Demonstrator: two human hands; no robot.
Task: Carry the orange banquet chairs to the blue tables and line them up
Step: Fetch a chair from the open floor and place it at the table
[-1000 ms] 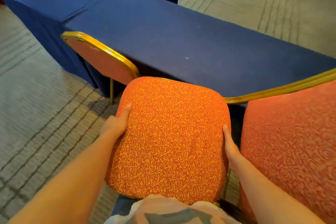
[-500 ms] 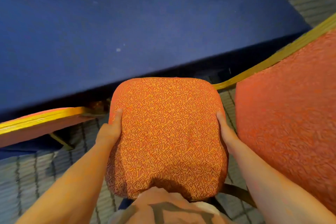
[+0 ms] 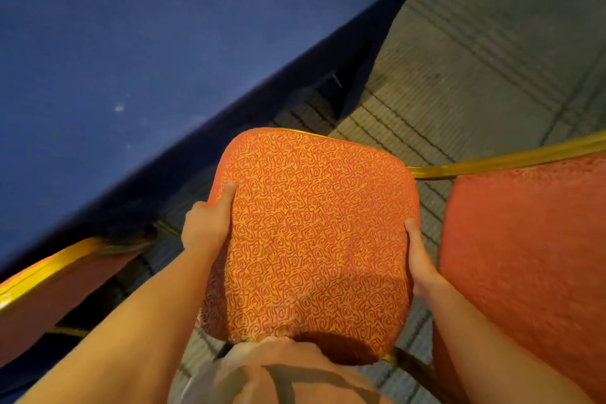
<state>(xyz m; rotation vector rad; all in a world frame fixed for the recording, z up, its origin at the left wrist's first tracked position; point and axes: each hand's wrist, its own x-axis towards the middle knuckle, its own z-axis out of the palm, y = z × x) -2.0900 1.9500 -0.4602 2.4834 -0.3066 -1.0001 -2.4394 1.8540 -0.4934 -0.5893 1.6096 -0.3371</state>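
Observation:
An orange banquet chair's patterned seat cushion (image 3: 314,236) fills the middle of the view, right below me. My left hand (image 3: 208,226) grips its left edge, thumb on top. My right hand (image 3: 418,262) grips its right edge. The blue-clothed table (image 3: 147,52) runs diagonally across the upper left, its corner at the top right. The cushion's front edge lies close to the table's hanging cloth. Most of the chair's frame is hidden under the cushion.
The gold-framed back of a second orange chair (image 3: 524,239) stands close on the right. A third chair's gold-rimmed back (image 3: 55,275) sits at the lower left against the table. Striped grey carpet (image 3: 492,59) spreads beyond the table's corner at the upper right.
The view has swung right along the table, so its corner and the carpet beyond now show. Both hands keep their grip on the seat cushion.

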